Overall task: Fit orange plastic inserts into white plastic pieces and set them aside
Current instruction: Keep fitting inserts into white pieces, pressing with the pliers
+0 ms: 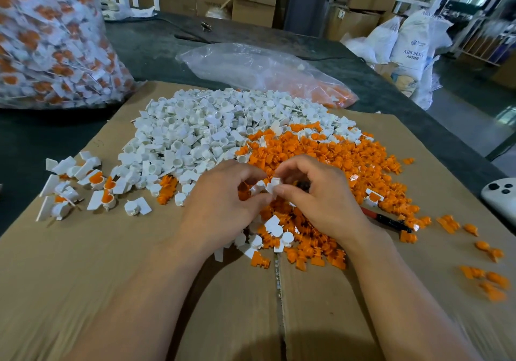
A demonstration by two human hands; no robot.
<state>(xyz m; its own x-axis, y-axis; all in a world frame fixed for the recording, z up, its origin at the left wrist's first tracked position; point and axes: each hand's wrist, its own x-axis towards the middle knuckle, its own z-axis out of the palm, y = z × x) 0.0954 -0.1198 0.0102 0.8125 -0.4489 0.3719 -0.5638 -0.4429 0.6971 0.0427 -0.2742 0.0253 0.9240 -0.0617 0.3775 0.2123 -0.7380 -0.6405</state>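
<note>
Pinching a white piece [273,184] between their fingers [252,176], left hand [223,196] meets right hand [321,196].

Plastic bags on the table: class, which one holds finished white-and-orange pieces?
The bulging bag at the far left; the flat clear bag to its right holds loose orange inserts, unassembled.

One readable marking found. The white sack [413,51] standing on the floor to the right, beyond the surface, carries dark blue print reading "ABS RESI", with the last letters cut off by a fold. A smaller line directly beneath begins "ABS"; the remainder is not legible. A blue logo with fine wording above this print is too small to read. Faint print on the cardboard box [342,17] behind is blurred and cannot be read.
</note>
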